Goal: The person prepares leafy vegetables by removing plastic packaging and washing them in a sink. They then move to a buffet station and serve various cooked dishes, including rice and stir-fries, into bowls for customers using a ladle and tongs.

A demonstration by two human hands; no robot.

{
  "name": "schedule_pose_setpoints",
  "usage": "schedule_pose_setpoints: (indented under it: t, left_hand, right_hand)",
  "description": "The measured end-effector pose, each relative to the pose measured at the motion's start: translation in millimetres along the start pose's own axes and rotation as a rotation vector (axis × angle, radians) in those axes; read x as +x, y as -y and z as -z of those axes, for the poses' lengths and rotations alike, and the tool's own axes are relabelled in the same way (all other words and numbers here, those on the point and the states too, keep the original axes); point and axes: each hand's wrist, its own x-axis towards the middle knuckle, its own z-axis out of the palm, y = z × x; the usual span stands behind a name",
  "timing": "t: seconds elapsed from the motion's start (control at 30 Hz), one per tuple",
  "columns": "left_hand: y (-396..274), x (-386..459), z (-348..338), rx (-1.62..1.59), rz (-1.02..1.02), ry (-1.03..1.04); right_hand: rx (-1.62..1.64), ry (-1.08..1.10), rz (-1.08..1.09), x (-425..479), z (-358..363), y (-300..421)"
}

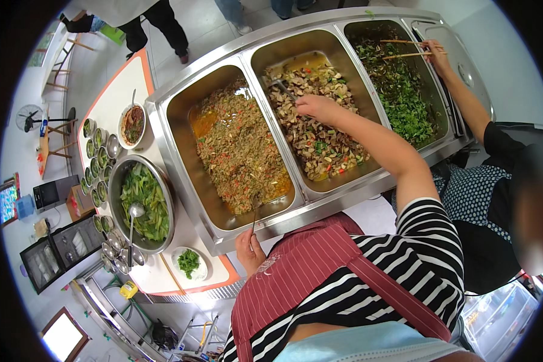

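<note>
My right hand (316, 108) grips the handle of a metal spoon (282, 87) whose head rests at the far left of the middle steel pan, among sliced meat with peppers (319, 145). By the near rim of the left pan, my left hand (250, 250) holds a thin metal handle (254, 221); its lower end is hidden in the minced food (240, 149). The right pan holds dark food topped with chopped green herbs (405, 108). Over that pan a co-worker's hand (434, 52) holds long wooden chopsticks (402, 55).
To the left, a table (151, 276) bears a large steel bowl of leafy greens (145, 194) with a ladle (136, 212), a bowl of chili sauce (132, 126), small filled bowls (102, 158) and a plate of herbs (190, 263). The co-worker (475, 194) stands close at right; people stand beyond the counter.
</note>
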Motion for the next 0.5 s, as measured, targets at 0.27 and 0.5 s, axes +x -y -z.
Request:
schedule_pose_setpoints:
  t: [0.27, 0.5]
  left_hand:
    - [-10, 7, 1, -0.015, -0.003, 0.027]
    - [-10, 9, -2, -0.008, -0.021, 0.056]
  right_hand:
    - [0.073, -0.862, -0.102, -27, -2, -59]
    - [0.406, -0.951, -0.297, 19, -27, -53]
